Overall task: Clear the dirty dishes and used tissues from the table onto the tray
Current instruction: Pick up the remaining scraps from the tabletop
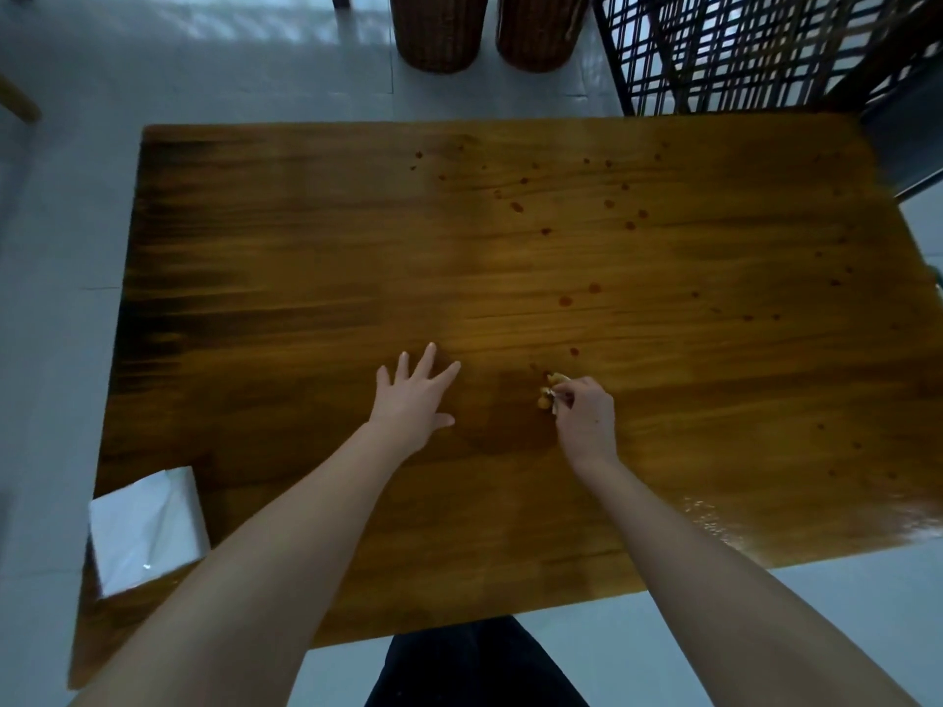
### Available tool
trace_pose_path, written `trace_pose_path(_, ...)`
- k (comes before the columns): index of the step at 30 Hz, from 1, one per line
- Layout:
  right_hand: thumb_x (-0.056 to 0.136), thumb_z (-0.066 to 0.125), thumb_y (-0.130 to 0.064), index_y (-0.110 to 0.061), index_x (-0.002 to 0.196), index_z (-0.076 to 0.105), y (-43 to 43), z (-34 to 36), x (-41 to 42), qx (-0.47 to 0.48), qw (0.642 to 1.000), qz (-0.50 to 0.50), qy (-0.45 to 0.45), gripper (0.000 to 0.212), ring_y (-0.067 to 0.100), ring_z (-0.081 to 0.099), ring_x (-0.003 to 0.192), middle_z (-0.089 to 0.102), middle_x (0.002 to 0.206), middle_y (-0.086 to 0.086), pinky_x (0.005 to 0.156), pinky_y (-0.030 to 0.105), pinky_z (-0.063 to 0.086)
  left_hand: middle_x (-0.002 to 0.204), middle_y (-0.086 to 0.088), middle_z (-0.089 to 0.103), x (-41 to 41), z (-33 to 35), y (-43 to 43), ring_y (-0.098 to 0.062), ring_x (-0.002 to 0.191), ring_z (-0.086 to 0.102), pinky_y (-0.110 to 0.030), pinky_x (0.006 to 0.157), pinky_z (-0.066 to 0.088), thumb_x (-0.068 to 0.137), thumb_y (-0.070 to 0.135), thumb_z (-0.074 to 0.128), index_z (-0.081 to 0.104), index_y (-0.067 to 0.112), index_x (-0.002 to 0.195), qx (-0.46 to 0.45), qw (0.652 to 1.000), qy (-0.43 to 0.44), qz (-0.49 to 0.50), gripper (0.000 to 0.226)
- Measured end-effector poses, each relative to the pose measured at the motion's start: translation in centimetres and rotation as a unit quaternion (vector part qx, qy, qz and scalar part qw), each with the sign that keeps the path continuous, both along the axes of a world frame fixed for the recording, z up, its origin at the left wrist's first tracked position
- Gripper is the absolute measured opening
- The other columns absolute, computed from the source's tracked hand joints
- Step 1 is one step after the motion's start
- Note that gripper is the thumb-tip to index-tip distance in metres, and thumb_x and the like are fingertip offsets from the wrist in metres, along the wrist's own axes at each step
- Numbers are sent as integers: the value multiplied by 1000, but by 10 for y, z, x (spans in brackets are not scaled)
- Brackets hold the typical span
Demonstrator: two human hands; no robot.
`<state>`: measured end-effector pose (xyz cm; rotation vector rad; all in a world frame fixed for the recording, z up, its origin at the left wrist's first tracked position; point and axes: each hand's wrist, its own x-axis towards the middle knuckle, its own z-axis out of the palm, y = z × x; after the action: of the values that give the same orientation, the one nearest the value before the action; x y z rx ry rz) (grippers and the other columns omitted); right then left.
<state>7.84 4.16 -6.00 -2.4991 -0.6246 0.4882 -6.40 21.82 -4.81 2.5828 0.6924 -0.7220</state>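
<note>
- Here, the right hand [586, 419] has its fingers [574, 387] curled in, pinching a small crumpled tissue [548, 395] stained yellow-brown.
- The tissue is at the fingertips, low against the desk [306, 273] just right of the middle of its near half; whether it touches the wood cannot be told.
- The left hand [412, 400] lies palm down on the desk, just to the left of the right hand, fingers straight and spread, holding nothing.
- Both bare forearms reach in from the near edge.
- A darker, damp-looking patch [510, 426] of wood sits between the two hands.
- Small reddish-brown drops [518, 206] are scattered over the far and right parts of the desk.
- A white pack of tissues [148, 533] sits at the near left corner, well apart from the hands.
- Beyond the far edge, two woven baskets [439, 28] stand on the pale floor [204, 68], with a dark lattice frame [740, 48] to their right.
</note>
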Motion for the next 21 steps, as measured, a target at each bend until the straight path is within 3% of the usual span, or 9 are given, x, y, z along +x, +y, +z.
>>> trace_pose_path(4,91,55,2,1,109,67,22,-2,4,5,1000,10,6,22,22,60,102,61,112,12,90,31,52,162,-6,-8,9,-6,18,-40,146,-2,-60,114,9,99,41,45,5,35,153,7,1000,-7,0,68)
trace_pose_path(11,92,54,1,-1,109,68,39,-4,6,20,999,27,-3,22,18,60,99,60,110,8,87,22,50,162,-6,-10,25,-15,32,-41,146,-4,-59,114,9,97,41,48,2,37,152,34,999,-23,-12,71)
trace_pose_path(15,91,54,4,0,102,69,18,-1,43,19,999,-31,-18,19,15,59,93,61,110,10,81,19,48,161,-8,-10,36,-16,38,-42,146,-3,-60,114,7,96,44,48,-1,38,152,46,999,-25,-14,74)
trace_pose_path(21,93,55,-2,-1,106,68,12,-3,64,-1,997,-70,-30,19,22,61,98,62,111,12,83,24,49,162,-9,-4,51,-16,41,-44,145,1,-65,111,5,91,49,55,2,39,152,55,998,10,4,82)
